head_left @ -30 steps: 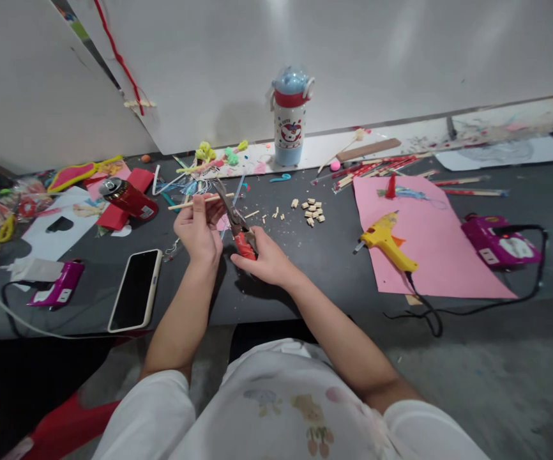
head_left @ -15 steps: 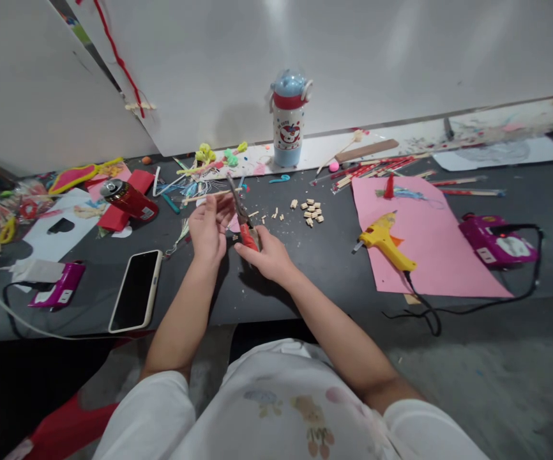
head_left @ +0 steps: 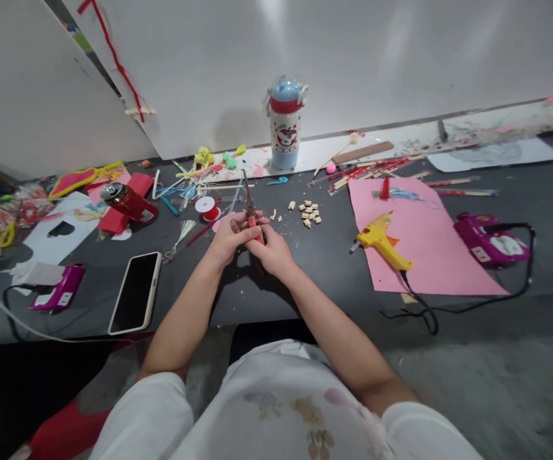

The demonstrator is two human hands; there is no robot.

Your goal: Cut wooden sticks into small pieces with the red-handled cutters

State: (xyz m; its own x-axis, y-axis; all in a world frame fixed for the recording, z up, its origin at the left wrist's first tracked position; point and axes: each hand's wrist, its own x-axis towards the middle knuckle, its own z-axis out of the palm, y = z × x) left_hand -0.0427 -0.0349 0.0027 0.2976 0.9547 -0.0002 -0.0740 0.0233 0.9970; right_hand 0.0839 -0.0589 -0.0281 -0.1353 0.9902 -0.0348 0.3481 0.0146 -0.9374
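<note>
My right hand point(head_left: 275, 253) is closed on the red handles of a pair of scissors point(head_left: 249, 203), whose dark blades point away from me. Against the same handles presses my left hand point(head_left: 228, 237), its thumb and fingers closed at the pivot end; whether a small piece is also pinched there is hidden. Just beyond the blades lies a thin wooden stick point(head_left: 226, 187). A spool of red ribbon point(head_left: 207, 208) stands left of the scissors. To the right, short cut wooden pieces point(head_left: 310, 213) sit in a small cluster, with a few slivers nearer my fingers.
A bottle point(head_left: 285, 124) stands at the back. On the left are a phone point(head_left: 135, 292), a tilted drink can point(head_left: 130, 203) and a purple power socket point(head_left: 68, 285). Rightward, a yellow glue gun point(head_left: 382, 241) rests on pink foam sheet point(head_left: 430, 255), its cord trailing over the table edge.
My left hand has let go of the wooden stick, which now lies on the table, and has moved right and nearer onto the scissors. The ribbon spool has come into view.
</note>
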